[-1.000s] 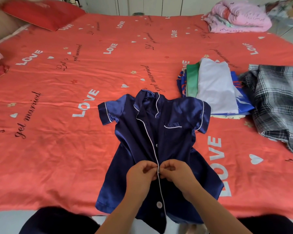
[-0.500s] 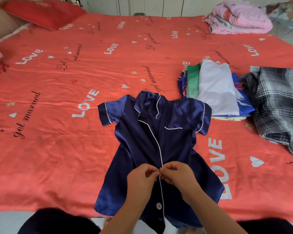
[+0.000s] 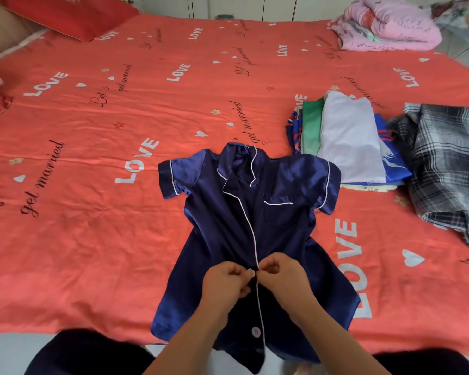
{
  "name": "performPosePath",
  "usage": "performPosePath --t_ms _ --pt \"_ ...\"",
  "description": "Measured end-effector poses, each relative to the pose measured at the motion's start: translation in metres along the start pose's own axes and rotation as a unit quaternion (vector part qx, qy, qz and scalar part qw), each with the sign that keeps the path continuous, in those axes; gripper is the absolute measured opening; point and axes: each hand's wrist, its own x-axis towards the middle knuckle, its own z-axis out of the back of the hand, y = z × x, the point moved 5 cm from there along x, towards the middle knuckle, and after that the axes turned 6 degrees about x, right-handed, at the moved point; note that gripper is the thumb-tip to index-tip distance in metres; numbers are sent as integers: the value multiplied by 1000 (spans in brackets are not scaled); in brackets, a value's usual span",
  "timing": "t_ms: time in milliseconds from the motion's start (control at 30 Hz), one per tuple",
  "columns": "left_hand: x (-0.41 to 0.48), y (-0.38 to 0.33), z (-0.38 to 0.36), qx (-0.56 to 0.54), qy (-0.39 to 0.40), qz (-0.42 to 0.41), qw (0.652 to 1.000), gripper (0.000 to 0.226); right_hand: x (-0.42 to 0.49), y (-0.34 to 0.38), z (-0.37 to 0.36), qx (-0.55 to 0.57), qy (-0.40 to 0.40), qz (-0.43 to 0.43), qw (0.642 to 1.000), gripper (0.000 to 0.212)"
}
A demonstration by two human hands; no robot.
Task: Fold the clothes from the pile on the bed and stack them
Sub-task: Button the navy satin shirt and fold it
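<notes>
— Well, where is the navy shirt [image 3: 255, 226] laid?

— It is spread face up at the near edge of the bed [image 3: 92, 239]. Its long axis runs straight away from the person, with the collar at the far end and the hem draped over the near edge. It is centred between the two arms, so neither is favoured by reach.

— And how are the hands placed on it?

— Both are brought together on the front opening, low on the shirt, where the white piping [image 3: 248, 220] runs down. The left hand [image 3: 225, 282] is curled, with the fabric on its side pinched between thumb and fingertips. The right hand [image 3: 284, 277] is curled likewise, with the piped edge pinched. What is held between the fingertips is hidden. A button being fastened is judged the likely step, since one white button [image 3: 256, 332] is seen lower down, just beside the piping.

— What is the coming move judged to turn on?

— The fronts are to be closed along that axis before any fold is made. The folded stack [image 3: 347, 142] lies to the right and farther off, nearer the right hand. The plaid garment [image 3: 450, 163] is heaped just beside it, farther right.
</notes>
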Motion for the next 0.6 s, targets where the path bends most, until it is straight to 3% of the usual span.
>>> performPosePath --t_ms 100,167,233,333,433,533,600 --pt "-3 8 -6 -168 73 129 975 13 1 9 -4 -83 27 67 994 25" --pt "-5 10 -7 -144 109 148 972 17 2 13 -4 -144 68 92 983 15" --pt "1 6 3 29 93 87 991 25 6 14 -1 -248 112 115 955 10" --pt "18 -21 26 196 -47 -75 977 32 20 20 9 -281 103 128 945 18" --pt "32 -46 26 161 -101 -151 970 23 41 36 12 -243 40 164 955 21" --pt "49 -51 7 104 -68 -140 982 10 63 43 3 -229 25 185 955 28" --pt "59 -46 -4 133 -50 -122 982 7 75 39 -2 -207 43 161 964 33"
